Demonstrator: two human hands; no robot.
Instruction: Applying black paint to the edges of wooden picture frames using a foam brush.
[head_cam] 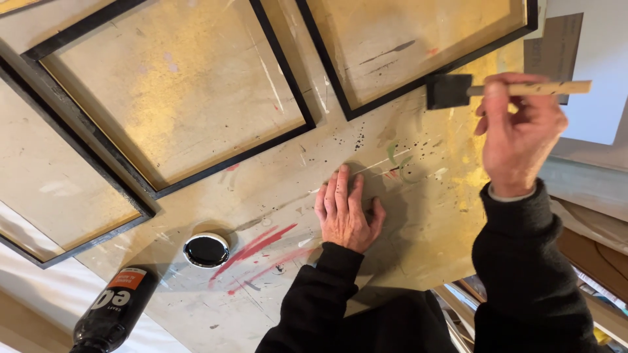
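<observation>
My right hand grips a foam brush by its pale wooden handle, the black foam head pointing left, just beside the lower right corner of a black frame. My left hand lies flat, fingers together, on the paint-stained board near its front edge. Both arms wear black sleeves.
A small round dish of black paint sits left of my left hand. A black paint bottle lies at the lower left. Two more black frames rest on the board at left. Cardboard and boards lean at the right.
</observation>
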